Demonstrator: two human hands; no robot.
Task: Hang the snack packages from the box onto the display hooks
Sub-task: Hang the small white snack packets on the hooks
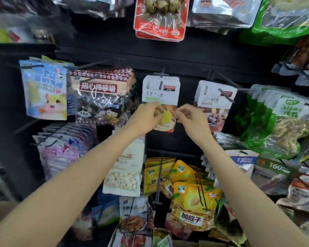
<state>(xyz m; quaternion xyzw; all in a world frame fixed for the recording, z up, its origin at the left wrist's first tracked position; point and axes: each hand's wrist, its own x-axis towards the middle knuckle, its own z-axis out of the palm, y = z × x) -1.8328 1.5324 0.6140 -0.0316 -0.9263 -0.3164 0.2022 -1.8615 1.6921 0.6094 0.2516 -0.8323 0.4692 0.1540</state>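
On the middle hook (161, 82): white packet (161, 91) already threaded, hung flat
Left hand (146, 118): pinched packet's lower edge, probably steadying
Right hand (189, 118): pinched its right corner, likely straightening
Box: not visible

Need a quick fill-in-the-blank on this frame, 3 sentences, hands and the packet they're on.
1. Both hands hold the white-topped packet, which hangs on a ____.
2. The left hand grips the packet's ____ edge.
3. The packet with the hamster cartoon hangs to the ____ of the hands.

Missing words: hook; left; left
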